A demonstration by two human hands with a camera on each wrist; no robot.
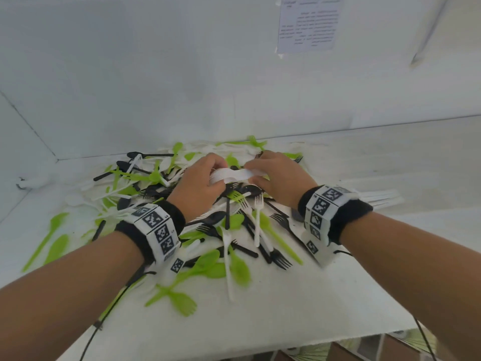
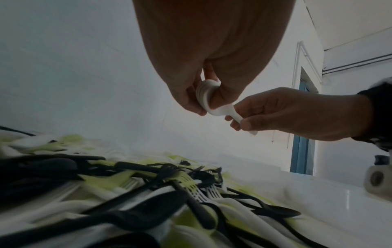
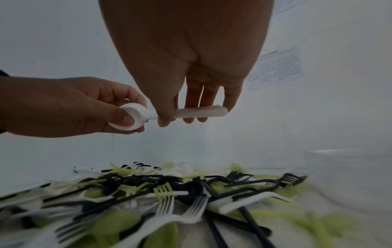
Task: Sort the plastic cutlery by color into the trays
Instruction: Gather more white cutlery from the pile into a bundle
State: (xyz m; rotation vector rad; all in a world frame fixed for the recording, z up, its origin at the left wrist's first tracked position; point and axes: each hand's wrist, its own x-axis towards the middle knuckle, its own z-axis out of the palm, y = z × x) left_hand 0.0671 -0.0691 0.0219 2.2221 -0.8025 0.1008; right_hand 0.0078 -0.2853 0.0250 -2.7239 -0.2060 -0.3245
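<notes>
Both hands hold one stack of white spoons (image 1: 235, 175) a little above the mixed pile of green, black and white cutlery (image 1: 208, 230). My left hand (image 1: 216, 177) grips the bowl end, with fingers and thumb curled round the nested bowls (image 2: 203, 94). My right hand (image 1: 256, 173) pinches the handle end (image 3: 203, 112) between thumb and fingers. From the left wrist, the right hand (image 2: 239, 120) comes in from the right. In the right wrist view, the left hand (image 3: 127, 117) reaches in from the left. No sorted tray of cutlery is plainly visible.
The pile lies on a white table (image 1: 299, 308) against a white wall, in a left corner. A pale white container (image 3: 347, 176) stands to the right of the pile. A printed sheet (image 1: 307, 24) hangs on the wall. The table's front edge (image 1: 260, 346) is near me.
</notes>
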